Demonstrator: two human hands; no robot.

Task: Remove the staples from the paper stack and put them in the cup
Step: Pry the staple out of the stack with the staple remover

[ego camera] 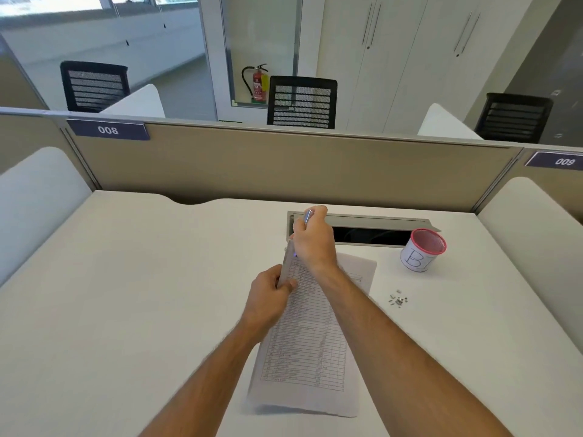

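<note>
A printed paper stack (310, 335) lies on the white desk (126, 310), its left edge lifted. My left hand (268, 294) pinches that raised edge partway down. My right hand (312, 239) is closed on a small metal tool (307, 217) with a silver tip, pressed at the stack's top left corner. A white cup with a pink mesh rim (422, 250), marked with a "B", stands to the right. Several loose staples (398, 300) lie on the desk between cup and paper.
A grey cable tray slot (372, 233) opens in the desk behind the paper and cup. A beige partition (284, 165) closes the desk's far side. White dividers stand at left and right. Black chairs are beyond the partition.
</note>
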